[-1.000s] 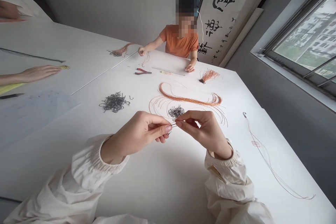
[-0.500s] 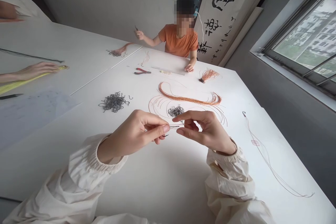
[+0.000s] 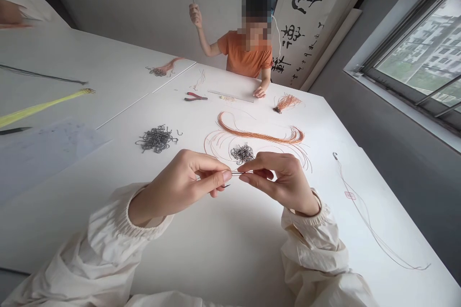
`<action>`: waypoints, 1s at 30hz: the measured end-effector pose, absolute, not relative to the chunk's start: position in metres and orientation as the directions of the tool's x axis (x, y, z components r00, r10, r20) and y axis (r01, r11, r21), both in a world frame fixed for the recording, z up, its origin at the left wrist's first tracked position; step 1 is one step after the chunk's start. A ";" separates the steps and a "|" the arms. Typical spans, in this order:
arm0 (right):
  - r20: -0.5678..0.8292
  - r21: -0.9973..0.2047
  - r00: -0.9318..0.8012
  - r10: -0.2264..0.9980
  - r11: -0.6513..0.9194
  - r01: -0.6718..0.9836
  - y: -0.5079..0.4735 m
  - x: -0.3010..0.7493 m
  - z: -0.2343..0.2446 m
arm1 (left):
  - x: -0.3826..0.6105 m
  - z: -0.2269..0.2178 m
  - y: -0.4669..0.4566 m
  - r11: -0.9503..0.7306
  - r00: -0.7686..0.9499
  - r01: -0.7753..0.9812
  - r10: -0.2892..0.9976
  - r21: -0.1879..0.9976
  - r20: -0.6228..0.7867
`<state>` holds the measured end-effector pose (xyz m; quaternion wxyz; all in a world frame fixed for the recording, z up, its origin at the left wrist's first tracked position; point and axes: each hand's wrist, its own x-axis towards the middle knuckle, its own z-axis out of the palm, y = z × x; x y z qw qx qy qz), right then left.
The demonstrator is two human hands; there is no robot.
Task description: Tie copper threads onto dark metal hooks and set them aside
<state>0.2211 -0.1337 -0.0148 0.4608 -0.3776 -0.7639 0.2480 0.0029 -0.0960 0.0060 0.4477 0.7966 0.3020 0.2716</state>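
My left hand [image 3: 187,183] and my right hand [image 3: 279,177] meet above the white table [image 3: 223,244], both pinching one small dark metal hook [image 3: 234,174] with a thin thread at it. Thumb and forefinger of each hand are pressed together on it. Just beyond my fingers lies a small heap of dark hooks [image 3: 242,153], on top of a spread bundle of copper-coloured threads [image 3: 261,135].
A larger heap of hooks [image 3: 156,138] lies to the left. Red-handled pliers [image 3: 195,98] and a tassel [image 3: 285,102] lie further back. A finished thread with a hook [image 3: 363,208] trails at the right. A person in an orange shirt [image 3: 245,55] sits opposite, one hand raised.
My right hand let its pinch loosen and then closed on the hook again. The person opposite raised a hand high. A hand at the far left has left the view.
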 end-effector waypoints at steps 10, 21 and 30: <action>0.533 -0.692 -0.296 0.793 0.610 0.386 -0.137 0.223 -0.016 | 0.000 0.007 -0.094 -0.408 0.733 0.261 0.674 0.875 0.095; 0.591 -0.586 -0.398 0.701 0.713 0.386 -0.139 0.224 -0.016 | 0.000 0.012 -0.091 -0.301 0.819 0.249 0.573 0.921 -0.034; 0.600 -0.608 -0.323 0.731 0.680 0.410 -0.141 0.227 -0.015 | 0.001 0.009 -0.086 -0.168 0.798 0.158 0.603 0.973 -0.025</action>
